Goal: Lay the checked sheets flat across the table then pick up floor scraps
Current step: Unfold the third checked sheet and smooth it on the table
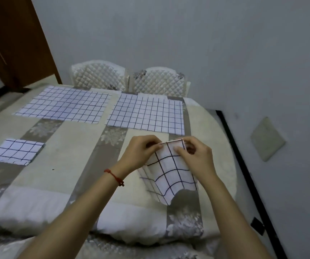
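Three checked sheets already lie flat on the table (72, 165), which wears a beige and grey patterned cover. Taking the table's near edge as the mark: the small sheet (15, 151) lies far to the left, about midway back; the left large sheet (64, 106) lies toward the far edge on the left; the right large sheet (148, 114) lies beside it, a strip of cover showing between the two.

A fourth piece, the held stack of checked sheets (171, 174) (several layers show at its left side), hangs above the table's right part, closer to the near edge than the laid ones. The left hand (141, 153) pinches its upper left corner between thumb and fingers; a red cord bracelet (115, 177) circles that wrist. The right hand (193, 154) grasps the upper right corner, its thumb pressed on the front face. The stack's lower end droops and curls toward the cover; whether it touches cannot be told.

Past the table's far edge stand two quilted white chair backs (128, 78) side by side.
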Demonstrator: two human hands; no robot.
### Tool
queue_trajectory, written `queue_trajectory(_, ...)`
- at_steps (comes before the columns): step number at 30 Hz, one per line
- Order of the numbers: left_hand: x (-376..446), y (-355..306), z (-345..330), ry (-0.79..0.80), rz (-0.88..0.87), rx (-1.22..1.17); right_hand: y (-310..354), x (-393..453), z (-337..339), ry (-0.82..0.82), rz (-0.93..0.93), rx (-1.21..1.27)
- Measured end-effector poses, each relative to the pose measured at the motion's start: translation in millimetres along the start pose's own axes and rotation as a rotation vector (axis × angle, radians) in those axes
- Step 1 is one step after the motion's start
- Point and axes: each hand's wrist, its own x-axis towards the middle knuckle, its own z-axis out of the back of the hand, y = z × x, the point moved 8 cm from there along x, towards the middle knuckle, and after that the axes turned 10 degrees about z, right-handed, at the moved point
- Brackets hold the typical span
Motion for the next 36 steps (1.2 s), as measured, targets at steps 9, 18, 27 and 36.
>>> queue_trajectory(9,-2,-33,42,-0.262,0.125,-0.506,4,-9,67,0.001,-0.012,0.200)
queue_trajectory(18,0,-53,59,-0.263,0.096,-0.563,48,23,96,-0.133,0.185,0.157)
queue_trajectory(27,5,-59,52,-0.309,0.142,-0.560,55,28,123,-0.257,0.312,0.085)
queue_trajectory(36,4,-52,52,-0.330,0.171,-0.517,55,23,128,-0.313,0.355,0.048)
